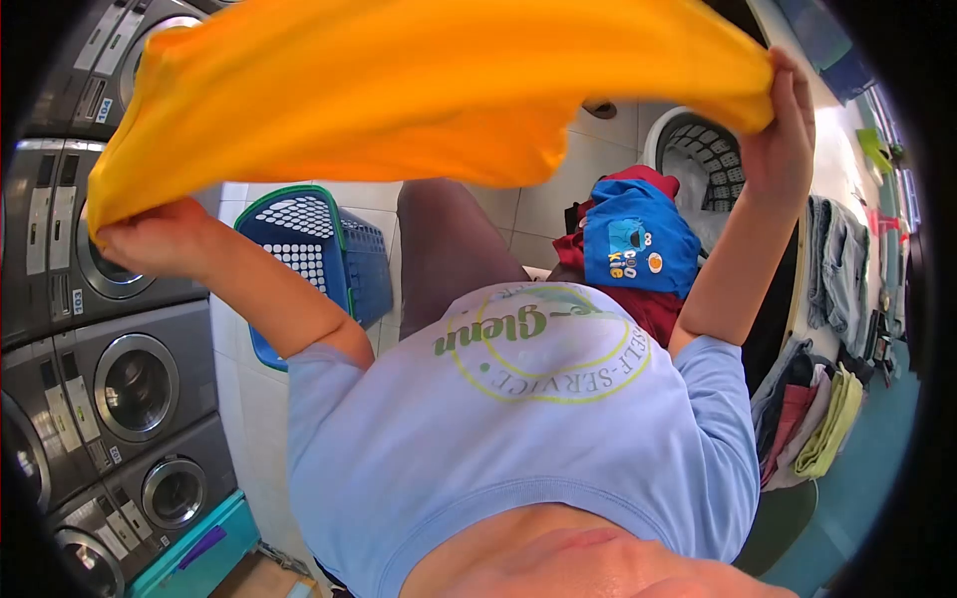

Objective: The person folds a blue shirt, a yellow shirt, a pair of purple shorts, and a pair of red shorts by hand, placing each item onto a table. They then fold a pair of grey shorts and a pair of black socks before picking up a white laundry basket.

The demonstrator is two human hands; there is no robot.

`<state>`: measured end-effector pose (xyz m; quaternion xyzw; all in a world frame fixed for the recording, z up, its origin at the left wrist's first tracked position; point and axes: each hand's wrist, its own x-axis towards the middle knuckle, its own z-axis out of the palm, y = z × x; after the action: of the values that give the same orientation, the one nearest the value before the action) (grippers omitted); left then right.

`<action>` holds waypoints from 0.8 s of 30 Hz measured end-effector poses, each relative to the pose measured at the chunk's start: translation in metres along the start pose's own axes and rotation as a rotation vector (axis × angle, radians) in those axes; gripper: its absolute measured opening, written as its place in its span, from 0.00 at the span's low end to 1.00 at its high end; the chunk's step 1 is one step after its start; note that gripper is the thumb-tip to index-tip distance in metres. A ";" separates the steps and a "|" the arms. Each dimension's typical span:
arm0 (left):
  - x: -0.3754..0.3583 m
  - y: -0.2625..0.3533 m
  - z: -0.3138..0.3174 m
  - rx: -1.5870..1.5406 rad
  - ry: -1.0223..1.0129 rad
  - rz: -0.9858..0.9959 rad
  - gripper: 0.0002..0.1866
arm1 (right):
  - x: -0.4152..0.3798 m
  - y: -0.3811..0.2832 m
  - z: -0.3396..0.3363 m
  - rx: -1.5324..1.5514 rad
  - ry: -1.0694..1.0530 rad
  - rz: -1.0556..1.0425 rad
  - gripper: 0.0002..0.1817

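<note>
A yellow-orange cloth garment [379, 90] is stretched out in the air between my two hands; its exact kind does not show. My left hand [155, 239] grips its lower left corner, fingers closed. At the other end, my right hand [781, 130] pinches the right edge, arm raised. Below it, on my right side, a blue shirt [638, 234] with a cookie print lies on top of dark red clothing [653, 311]. Part of the yellow-orange garment runs out of view at the top.
A blue and green laundry basket [364, 264] stands on the tiled floor to my left. Stacked washing machines [140, 384] line the left side. On the right are a white basket [653, 140], folded jeans [837, 269] and a stack of folded clothes [822, 429] on a counter.
</note>
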<state>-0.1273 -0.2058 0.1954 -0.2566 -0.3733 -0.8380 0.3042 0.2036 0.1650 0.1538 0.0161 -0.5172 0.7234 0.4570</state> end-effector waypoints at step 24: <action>-0.260 -0.149 -0.131 1.185 -1.287 -0.552 0.27 | -0.096 0.083 0.005 -1.305 0.117 0.404 0.05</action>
<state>-0.0811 -0.1456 -0.1227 -0.3774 -0.8875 -0.2480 -0.0915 0.2011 0.0956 0.0472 -0.3985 -0.8145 0.3345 0.2567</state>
